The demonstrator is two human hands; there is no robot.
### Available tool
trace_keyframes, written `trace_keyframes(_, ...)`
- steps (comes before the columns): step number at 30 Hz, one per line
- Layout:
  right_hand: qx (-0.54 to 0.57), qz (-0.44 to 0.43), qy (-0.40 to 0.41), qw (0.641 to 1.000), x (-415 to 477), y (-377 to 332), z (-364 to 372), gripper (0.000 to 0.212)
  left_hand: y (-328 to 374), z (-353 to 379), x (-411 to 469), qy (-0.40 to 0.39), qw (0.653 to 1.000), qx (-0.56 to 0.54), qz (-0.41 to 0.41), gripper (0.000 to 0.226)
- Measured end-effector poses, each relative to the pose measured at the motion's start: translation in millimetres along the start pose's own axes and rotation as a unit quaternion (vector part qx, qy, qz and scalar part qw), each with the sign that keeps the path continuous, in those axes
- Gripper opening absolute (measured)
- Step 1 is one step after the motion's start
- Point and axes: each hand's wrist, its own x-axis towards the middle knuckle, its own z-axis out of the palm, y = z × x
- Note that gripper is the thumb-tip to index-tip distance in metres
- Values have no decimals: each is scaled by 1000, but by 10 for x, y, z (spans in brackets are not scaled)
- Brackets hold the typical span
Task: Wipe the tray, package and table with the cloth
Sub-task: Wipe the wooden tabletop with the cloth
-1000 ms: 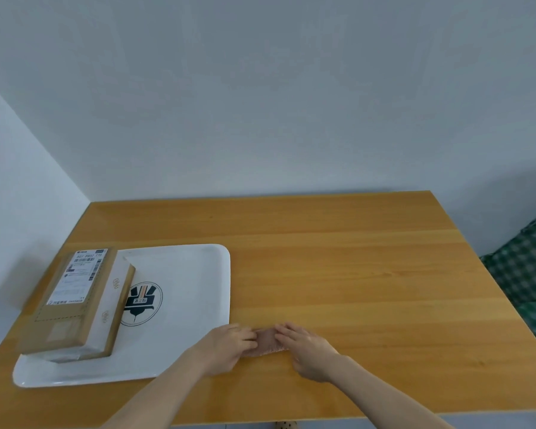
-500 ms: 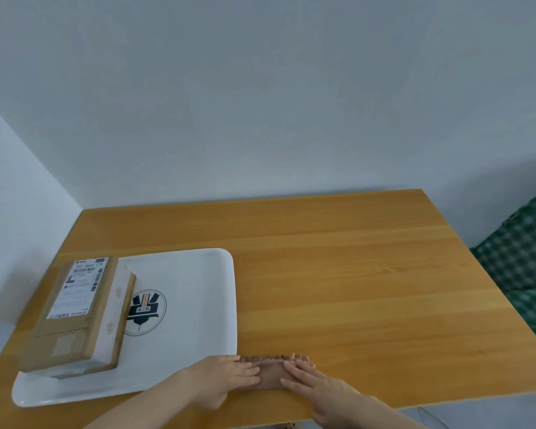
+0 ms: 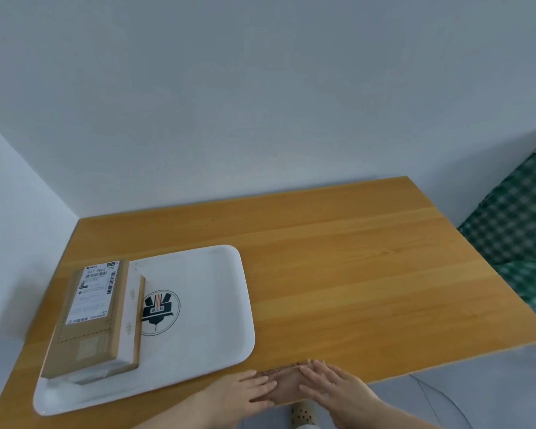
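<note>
A small brownish-pink cloth lies flat at the near edge of the wooden table. My left hand presses on its left end with fingers flat. My right hand lies flat on its right end. Both hands hide most of the cloth. A white tray with a dark round logo sits on the left of the table. A brown cardboard package with a shipping label rests on the tray's left half.
A white wall runs behind the table and along its left side. A green checked fabric lies to the right of the table. Grey floor and a thin cable show below the table's near edge.
The cloth was bunched between my hands; it now lies spread flat under both palms. The view has tilted, so the table sits lower and the hands are nearer the bottom edge.
</note>
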Motion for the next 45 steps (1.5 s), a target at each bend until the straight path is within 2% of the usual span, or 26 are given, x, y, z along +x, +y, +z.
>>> trace_keyframes(2, 10, 26, -52, 998, 90, -33, -79, 69, -22, -145, -31, 4, 1000, -14, 22, 57)
trace_keyframes(4, 29, 47, -87, 995, 176, -99, -199, 68, -6, -314, -82, -7, 999, -20, 44, 60)
trace_keyframes(5, 41, 65, -96, 992, 221, -129, -257, 67, -24, -338, -69, 40, 998, -32, 37, 60)
trace_keyframes(8, 17, 128, -78, 989, 342, -156, -338, 62, -104, -418, -15, 99, 993, -62, -6, 65)
trace_keyframes(10, 47, 158, -68, 984, 407, -173, -399, 63, -122, -451, 14, 84, 991, -96, -31, 65)
trace_keyframes(12, 123, 176, -86, 973, 408, -180, -468, 65, -130, -493, 15, 63, 991, -112, -30, 65)
trace_keyframes(15, 191, 176, -99, 961, 289, -199, -501, 65, -103, -519, -23, 55, 990, -129, -4, 62)
trace_keyframes(21, 170, 129, -113, 970, 15, -369, -435, 66, -8, -412, -125, 85, 986, -128, 60, 59)
trace_keyframes(24, 140, 108, -105, 979, -127, -441, -268, 72, 49, -310, -121, 79, 991, -100, 50, 61)
trace_keyframes(26, 150, 160, -116, 969, -127, -429, -170, 90, 59, -273, -90, 83, 992, -83, 42, 61)
trace_keyframes(27, 127, 184, -85, 971, -98, -423, -95, 95, 55, -268, -73, 85, 993, -75, 38, 61)
trace_keyframes(29, 137, 207, -55, 967, -8, -371, -7, 95, 50, -273, -33, 88, 994, -56, 28, 60)
trace_keyframes(31, 130, 190, -32, 973, 100, -311, -14, 98, 29, -284, 11, 86, 995, -44, 12, 60)
trace_keyframes(35, 169, 196, -52, 964, 336, -16, -128, 105, -126, -387, 142, 83, 995, -34, -34, 61)
trace_keyframes(36, 162, 184, -76, 966, 464, 187, -225, 103, -252, -424, 257, 87, 994, -47, -56, 61)
trace_keyframes(40, 116, 140, -74, 981, 732, 409, -383, 80, -496, -485, 383, 82, 992, -55, -78, 57)
trace_keyframes(45, 126, 140, -84, 979, 1318, 996, -566, 72, -1113, -636, 673, 84, 985, -77, -127, 56)
